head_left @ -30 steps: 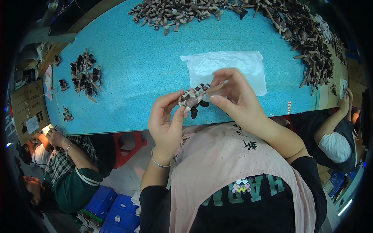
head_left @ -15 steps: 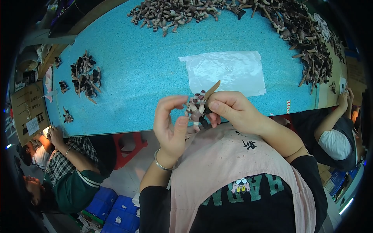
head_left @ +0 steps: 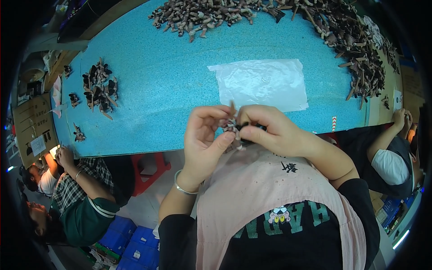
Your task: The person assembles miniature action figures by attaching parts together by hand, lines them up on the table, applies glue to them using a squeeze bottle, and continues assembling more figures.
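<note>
A small toy figure (head_left: 231,127) in brown, pink-grey and black is held between my hands over the table's front edge. My left hand (head_left: 204,137), with a bangle on its wrist, closes its thumb and fingers on one side of it. My right hand (head_left: 270,130) pinches a black part at the figure's other side. A flat brown piece (head_left: 232,109) sticks up from the figure, slightly blurred. My fingers cover much of the figure. Just beyond my hands a clear plastic sheet (head_left: 263,83) lies on the blue tabletop (head_left: 153,81).
Large heaps of similar figures lie at the far edge (head_left: 202,15) and far right (head_left: 360,67). A smaller cluster (head_left: 98,87) sits at the left, with a few single figures near it. Co-workers sit at both sides. Behind the left one are a red stool (head_left: 150,173) and blue crates (head_left: 135,243).
My left hand, open beside the figure before, has closed onto it. The figure has turned, its brown piece now standing more upright. My right hand keeps its grip.
</note>
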The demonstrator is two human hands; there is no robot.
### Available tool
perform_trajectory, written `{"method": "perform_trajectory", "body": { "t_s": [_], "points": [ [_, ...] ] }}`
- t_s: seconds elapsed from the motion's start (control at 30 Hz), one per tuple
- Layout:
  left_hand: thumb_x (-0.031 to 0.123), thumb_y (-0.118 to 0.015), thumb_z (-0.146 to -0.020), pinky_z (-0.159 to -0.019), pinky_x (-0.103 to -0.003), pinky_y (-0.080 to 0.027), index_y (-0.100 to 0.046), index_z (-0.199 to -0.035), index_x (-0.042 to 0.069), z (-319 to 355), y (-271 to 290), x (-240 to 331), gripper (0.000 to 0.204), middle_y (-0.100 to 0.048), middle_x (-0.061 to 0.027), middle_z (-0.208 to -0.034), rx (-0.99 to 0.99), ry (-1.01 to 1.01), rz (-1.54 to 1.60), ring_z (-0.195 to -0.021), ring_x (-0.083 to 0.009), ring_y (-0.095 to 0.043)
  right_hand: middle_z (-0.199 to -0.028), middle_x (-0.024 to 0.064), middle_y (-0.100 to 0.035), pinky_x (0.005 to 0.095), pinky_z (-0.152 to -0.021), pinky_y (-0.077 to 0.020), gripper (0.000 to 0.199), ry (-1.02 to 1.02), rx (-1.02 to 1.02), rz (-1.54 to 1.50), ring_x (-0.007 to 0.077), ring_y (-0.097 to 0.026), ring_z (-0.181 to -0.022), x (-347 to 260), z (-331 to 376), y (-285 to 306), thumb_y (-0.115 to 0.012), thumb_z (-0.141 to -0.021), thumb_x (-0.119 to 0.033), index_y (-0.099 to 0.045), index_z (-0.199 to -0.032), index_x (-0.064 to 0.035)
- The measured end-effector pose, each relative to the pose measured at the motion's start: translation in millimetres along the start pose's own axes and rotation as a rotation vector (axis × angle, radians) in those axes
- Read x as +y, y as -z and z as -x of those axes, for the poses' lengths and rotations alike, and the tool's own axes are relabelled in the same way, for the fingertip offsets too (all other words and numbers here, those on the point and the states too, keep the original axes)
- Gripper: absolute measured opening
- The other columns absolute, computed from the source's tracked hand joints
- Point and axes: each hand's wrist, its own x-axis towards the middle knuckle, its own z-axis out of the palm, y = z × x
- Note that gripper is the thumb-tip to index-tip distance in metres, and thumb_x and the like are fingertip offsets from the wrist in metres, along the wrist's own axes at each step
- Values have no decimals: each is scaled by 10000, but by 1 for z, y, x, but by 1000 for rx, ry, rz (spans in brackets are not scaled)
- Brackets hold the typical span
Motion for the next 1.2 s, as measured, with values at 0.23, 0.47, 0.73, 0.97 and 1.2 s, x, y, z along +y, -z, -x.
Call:
{"method": "perform_trajectory", "body": {
  "t_s": [0.23,0.47,0.73,0.97,1.2],
  "points": [
    [332,-785,-749,-1006,-352,-352,-503,-1219,12,-1,8,7,635,-474,-112,-1183,-105,-86,-214,-1149,-218,-464,-1008,105,-569,334,-763,-480,350,192,128,19,236,-577,-870,-8,-2,-5,-736,-785,-114,-508,-1035,-27],
    [332,-797,-717,-1049,-439,-326,-638,-1053,18,-5,9,19,487,-495,-162,-1271,-157,-84,-267,-1249,-307,-436,-1084,126,-560,363,-810,-479,420,313,258,-43,275,-580,-912,-12,0,-15,-699,-789,-53,-526,-1171,-31],
    [302,-808,-707,-1042,-480,-335,-634,-993,31,-7,8,12,431,-577,-121,-1161,-100,-212,-413,-1214,-340,-457,-1020,124,-552,378,-834,-449,393,379,181,93,294,-543,-950,-7,-5,-12,-631,-829,-63,-547,-1212,-31],
    [287,-809,-707,-1031,-476,-347,-629,-987,33,-10,7,9,418,-599,-113,-1118,-90,-283,-485,-1177,-330,-480,-1042,108,-565,343,-825,-451,332,388,172,139,241,-554,-947,-4,-5,-8,-609,-878,-83,-562,-1203,-40],
    [261,-793,-728,-1017,-453,-352,-637,-961,32,-11,15,5,363,-580,-110,-1100,30,-244,-536,-1196,-321,-463,-1125,108,-562,340,-889,-443,343,401,113,109,245,-556,-1001,0,-28,11,-621,-847,-68,-577,-1186,-42]
  ]
}}
